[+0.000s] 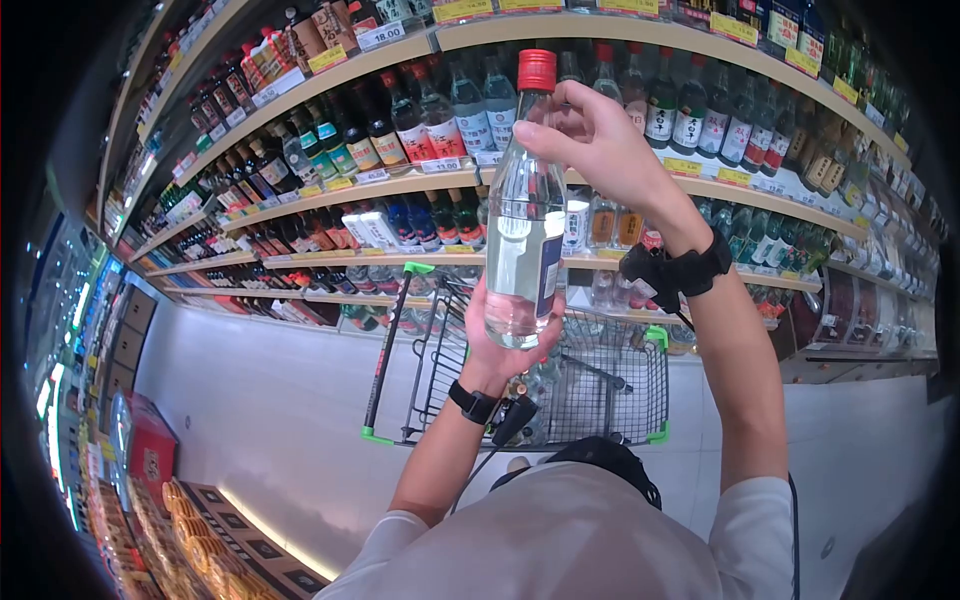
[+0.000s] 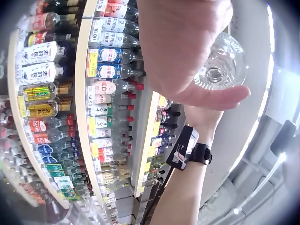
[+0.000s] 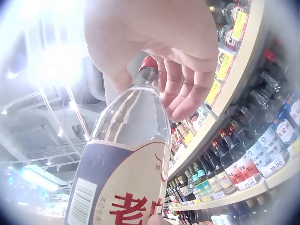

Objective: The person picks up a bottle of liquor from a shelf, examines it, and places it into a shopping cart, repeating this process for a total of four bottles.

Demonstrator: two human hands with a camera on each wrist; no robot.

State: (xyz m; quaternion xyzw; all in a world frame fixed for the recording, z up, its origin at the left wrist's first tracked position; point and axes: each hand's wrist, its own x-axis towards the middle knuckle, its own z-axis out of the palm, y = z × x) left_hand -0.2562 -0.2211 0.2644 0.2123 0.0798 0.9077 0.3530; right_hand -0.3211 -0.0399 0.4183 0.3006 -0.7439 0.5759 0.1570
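Observation:
A clear glass liquor bottle (image 1: 522,215) with a red cap (image 1: 537,70) stands nearly upright in front of the chest, tilted slightly. My left hand (image 1: 487,340) holds it from below, thumb and fingers around its lower end; in the left wrist view the round glass base (image 2: 225,61) shows beside the palm. Up at the neck, my right hand (image 1: 615,145) grips with the thumb on the near side and the fingers beyond. Facing the right wrist camera is a cream and blue label (image 3: 126,180) with red characters and a barcode. A left fingertip (image 3: 158,219) rests on that label.
Curved shelves (image 1: 400,185) packed with bottles and price tags span the front. Below my hands stands a wire shopping cart (image 1: 625,400) with green corners and several bottles inside. A red box (image 1: 150,440) and packaged goods (image 1: 205,545) lie at the left.

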